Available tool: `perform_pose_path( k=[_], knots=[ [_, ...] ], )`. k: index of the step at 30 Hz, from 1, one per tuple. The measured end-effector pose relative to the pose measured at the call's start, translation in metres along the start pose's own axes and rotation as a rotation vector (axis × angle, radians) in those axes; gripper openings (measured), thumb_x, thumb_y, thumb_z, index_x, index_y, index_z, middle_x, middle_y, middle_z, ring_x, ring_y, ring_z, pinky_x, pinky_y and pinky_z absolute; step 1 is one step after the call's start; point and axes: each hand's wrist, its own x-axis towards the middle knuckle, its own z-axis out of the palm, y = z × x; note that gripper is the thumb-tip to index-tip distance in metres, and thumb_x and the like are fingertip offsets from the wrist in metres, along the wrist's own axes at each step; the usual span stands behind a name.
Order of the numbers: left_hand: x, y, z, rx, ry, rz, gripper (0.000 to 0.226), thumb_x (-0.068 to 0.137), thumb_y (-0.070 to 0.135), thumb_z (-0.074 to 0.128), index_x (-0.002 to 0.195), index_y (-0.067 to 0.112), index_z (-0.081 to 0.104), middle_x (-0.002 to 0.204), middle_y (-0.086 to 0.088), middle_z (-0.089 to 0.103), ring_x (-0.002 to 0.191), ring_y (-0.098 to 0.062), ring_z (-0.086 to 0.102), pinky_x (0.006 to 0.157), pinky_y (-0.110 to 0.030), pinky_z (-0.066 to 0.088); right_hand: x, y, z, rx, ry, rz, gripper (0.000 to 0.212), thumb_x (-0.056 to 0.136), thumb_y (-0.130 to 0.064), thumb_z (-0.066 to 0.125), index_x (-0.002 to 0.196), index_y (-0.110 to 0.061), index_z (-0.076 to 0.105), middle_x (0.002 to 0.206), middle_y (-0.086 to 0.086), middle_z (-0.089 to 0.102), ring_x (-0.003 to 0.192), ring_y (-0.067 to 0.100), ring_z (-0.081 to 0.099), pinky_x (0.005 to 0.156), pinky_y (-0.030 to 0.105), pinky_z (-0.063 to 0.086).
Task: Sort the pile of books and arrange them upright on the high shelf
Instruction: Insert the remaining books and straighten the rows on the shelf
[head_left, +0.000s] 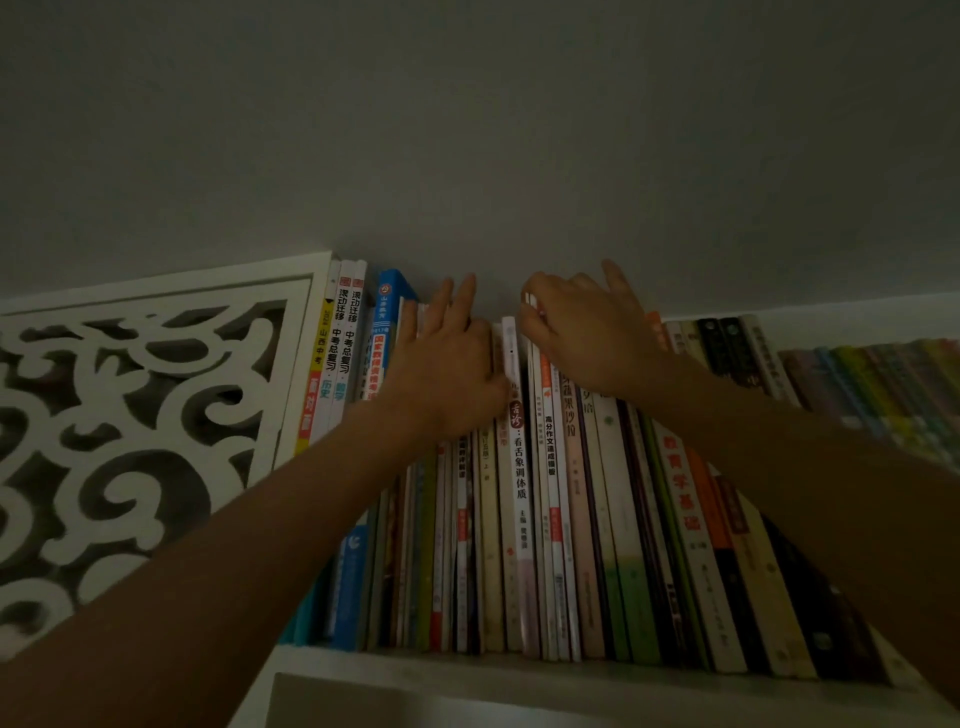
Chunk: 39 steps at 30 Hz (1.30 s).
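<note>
1. We count two hands raised to the top of one long row of books (571, 519) standing upright on the high shelf (519, 670).
2. Our left hand (447, 364) lies flat against the upper spines left of centre, fingers straight and reaching over the book tops; it holds nothing that we can see.
3. Our right hand (587, 332) has its fingers curled over the top edge of a thin white book (531, 301) that stands higher than its neighbours, with the forefinger stretched up towards the wall.
4. The books are too many and too dim for an exact count. Three tall white spines (337, 358) stand at the far left end, with one blue book (387, 322) just beside them.
5. To the right, a second group of blurred, coloured spines (883, 384) sits farther back.
6. One white carved lattice panel (140, 415) closes the shelf on the left.
7. The shelf board is white. Above the books we see only a plain grey wall (467, 130), and the room is dim.
</note>
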Motion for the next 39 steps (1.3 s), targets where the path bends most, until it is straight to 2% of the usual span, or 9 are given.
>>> perform_pose_path(
  k=[4, 7, 11, 16, 19, 24, 28, 30, 39],
  knots=[
    [-0.01, 0.007, -0.005, -0.262, 0.184, -0.035, 0.04, 0.087, 0.036, 0.038, 0.112, 0.008, 0.051, 0.153, -0.012, 0.02, 0.143, -0.025, 0.009, 0.116, -0.047, 0.006, 0.001, 0.0, 0.003, -0.004, 0.019, -0.011, 0.031, 0.1, -0.037, 0.026, 0.109, -0.017, 0.048, 0.107, -0.001, 0.061, 0.108, 0.022, 0.051, 0.112, 0.044, 0.008],
    [-0.025, 0.009, -0.02, -0.469, 0.445, -0.022, 0.045, 0.079, 0.044, 0.029, 0.102, 0.01, 0.049, 0.102, -0.006, 0.056, 0.099, -0.018, 0.049, 0.086, -0.034, 0.04, 0.002, 0.001, 0.004, 0.027, 0.03, -0.003, 0.032, 0.1, -0.037, 0.025, 0.107, -0.017, 0.049, 0.105, 0.0, 0.062, 0.107, 0.021, 0.051, 0.11, 0.04, 0.009],
    [-0.03, 0.006, -0.022, -0.641, 0.204, -0.072, 0.025, 0.088, 0.043, 0.044, 0.098, 0.02, 0.041, 0.087, 0.0, 0.055, 0.078, -0.014, 0.057, 0.072, -0.039, 0.053, 0.005, 0.0, -0.001, 0.103, -0.011, 0.011, 0.033, 0.101, -0.037, 0.025, 0.111, -0.018, 0.05, 0.104, 0.0, 0.063, 0.109, 0.021, 0.05, 0.11, 0.039, 0.012],
    [-0.006, -0.007, -0.017, -0.458, 0.087, -0.074, 0.044, 0.074, 0.044, 0.057, 0.112, 0.021, 0.057, 0.126, -0.003, 0.044, 0.122, -0.02, 0.037, 0.101, -0.037, 0.035, 0.004, 0.0, -0.001, 0.137, -0.015, 0.011, 0.031, 0.1, -0.039, 0.027, 0.111, -0.019, 0.049, 0.106, 0.0, 0.062, 0.109, 0.02, 0.051, 0.108, 0.037, 0.018],
    [0.011, -0.005, -0.03, -0.588, 0.07, -0.135, 0.038, 0.087, 0.03, 0.057, 0.122, 0.016, 0.059, 0.137, -0.005, 0.039, 0.129, -0.017, 0.032, 0.097, -0.027, 0.027, 0.003, 0.001, -0.001, 0.132, -0.004, 0.006, 0.03, 0.1, -0.039, 0.028, 0.111, -0.02, 0.049, 0.108, 0.0, 0.062, 0.107, 0.019, 0.051, 0.104, 0.036, 0.022],
    [0.023, 0.001, -0.03, -0.362, -0.13, -0.119, 0.036, 0.095, 0.035, 0.04, 0.102, 0.012, 0.066, 0.091, 0.0, 0.054, 0.111, -0.017, 0.044, 0.097, -0.025, 0.011, 0.004, 0.0, 0.001, 0.124, 0.017, 0.005, 0.029, 0.099, -0.038, 0.028, 0.108, -0.02, 0.05, 0.104, -0.001, 0.062, 0.102, 0.019, 0.052, 0.098, 0.035, 0.026],
    [0.019, -0.003, -0.028, -0.357, -0.08, -0.064, 0.048, 0.088, 0.049, 0.043, 0.117, 0.016, 0.064, 0.136, -0.007, 0.049, 0.131, -0.021, 0.034, 0.112, -0.041, 0.022, 0.002, 0.0, -0.002, 0.129, 0.03, 0.007, 0.028, 0.099, -0.038, 0.029, 0.106, -0.02, 0.051, 0.1, -0.001, 0.062, 0.099, 0.019, 0.052, 0.095, 0.034, 0.027],
    [0.023, -0.008, -0.03, -0.294, -0.117, -0.028, 0.061, 0.076, 0.06, 0.038, 0.115, 0.023, 0.065, 0.137, -0.002, 0.048, 0.13, -0.02, 0.034, 0.108, -0.04, 0.025, 0.002, -0.001, -0.002, 0.129, 0.026, 0.002, 0.028, 0.099, -0.038, 0.029, 0.105, -0.021, 0.051, 0.099, -0.002, 0.062, 0.099, 0.018, 0.053, 0.094, 0.034, 0.027],
    [-0.004, -0.001, -0.055, -0.616, 0.008, -0.031, 0.026, 0.093, 0.022, 0.05, 0.111, 0.014, 0.065, 0.111, -0.003, 0.053, 0.104, -0.01, 0.049, 0.073, -0.013, 0.036, 0.0, -0.002, -0.007, 0.13, -0.023, 0.021, 0.034, 0.1, -0.038, 0.027, 0.115, -0.02, 0.051, 0.115, 0.0, 0.063, 0.111, 0.02, 0.048, 0.1, 0.034, 0.022]
  ],
)
